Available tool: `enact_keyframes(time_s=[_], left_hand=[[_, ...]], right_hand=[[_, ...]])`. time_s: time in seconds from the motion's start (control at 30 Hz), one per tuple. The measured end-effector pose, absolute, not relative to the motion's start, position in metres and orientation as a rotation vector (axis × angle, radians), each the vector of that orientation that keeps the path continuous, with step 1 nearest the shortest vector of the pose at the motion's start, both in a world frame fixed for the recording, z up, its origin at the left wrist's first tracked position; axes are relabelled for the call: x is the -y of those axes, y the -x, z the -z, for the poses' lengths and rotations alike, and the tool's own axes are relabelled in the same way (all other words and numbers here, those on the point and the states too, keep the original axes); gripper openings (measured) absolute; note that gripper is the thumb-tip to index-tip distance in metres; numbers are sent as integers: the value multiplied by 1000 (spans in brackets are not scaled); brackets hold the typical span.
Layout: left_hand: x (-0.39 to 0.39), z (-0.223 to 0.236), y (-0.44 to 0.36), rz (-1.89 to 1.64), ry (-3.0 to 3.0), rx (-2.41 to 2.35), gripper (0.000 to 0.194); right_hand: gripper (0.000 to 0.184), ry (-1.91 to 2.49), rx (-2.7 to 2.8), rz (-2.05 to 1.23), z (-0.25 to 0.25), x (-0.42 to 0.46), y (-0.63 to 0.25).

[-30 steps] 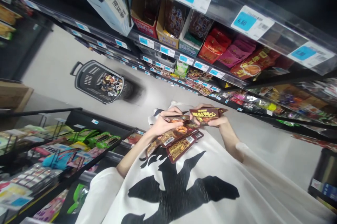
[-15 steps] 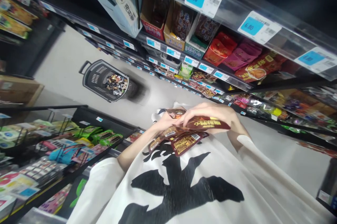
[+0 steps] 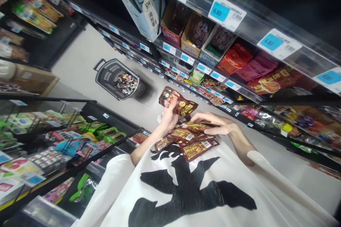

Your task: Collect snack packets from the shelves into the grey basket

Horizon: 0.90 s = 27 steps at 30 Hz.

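Note:
My left hand [image 3: 169, 117] is closed around one brown snack pouch [image 3: 188, 107], with the thumb across its printed front. The pouch stands out in front of the other packets. My right hand [image 3: 221, 123] has its fingers closed on the side of a loose stack of brown snack packets [image 3: 183, 134]. Several of these packets lie fanned against the front of my white shirt [image 3: 202, 184], and one lower packet [image 3: 195, 149] shows its barcode side. The right fingertips are partly hidden among the packets.
A grey shopping basket [image 3: 106, 82] with small packaged items in it stands on the aisle floor. Shelves with boxed and bagged snacks [image 3: 234, 60] and price tags [image 3: 226, 12] run along the upper right. Green packets [image 3: 113, 134] fill a low display at left, near a cardboard box [image 3: 32, 81].
My left hand has come away from the right hand and now holds one pouch out in front. My right hand has shifted slightly right with the stack. The whole view has moved a little.

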<state>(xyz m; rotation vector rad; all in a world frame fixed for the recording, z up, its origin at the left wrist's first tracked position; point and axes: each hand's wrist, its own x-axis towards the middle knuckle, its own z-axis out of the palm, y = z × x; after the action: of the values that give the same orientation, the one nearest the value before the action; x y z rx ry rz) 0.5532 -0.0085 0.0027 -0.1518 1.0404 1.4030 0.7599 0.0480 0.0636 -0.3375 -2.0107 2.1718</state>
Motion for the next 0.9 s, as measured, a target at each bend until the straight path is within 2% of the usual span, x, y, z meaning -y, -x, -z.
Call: enact_keyframes(time_s=[0.07,0.23,0.47,0.67,0.77,0.9], left_hand=[[2,-6,-549,-1430,247,-988,31],[1,-22,-544,-1443,371,-789,41],[3,-41,-560,-1099,512,-687,40],[6,-40,-567,-1012,426,-714,42],[9,-34,-568,-1082,348,-832,44],[14,-40,-565,-1203,299,-936,34]], right_hand=[[47,396,1773,-2308,-57,-43,-760],[50,506,1368,-2424,-49,-21,-750],[53,677,1445,-2174,-39,3,-758],[52,785,1457,-2066,-21,17,-777],[60,718,1368,-2188,-14,20,-771],[77,538,1192,-2290,-7,23,-752]])
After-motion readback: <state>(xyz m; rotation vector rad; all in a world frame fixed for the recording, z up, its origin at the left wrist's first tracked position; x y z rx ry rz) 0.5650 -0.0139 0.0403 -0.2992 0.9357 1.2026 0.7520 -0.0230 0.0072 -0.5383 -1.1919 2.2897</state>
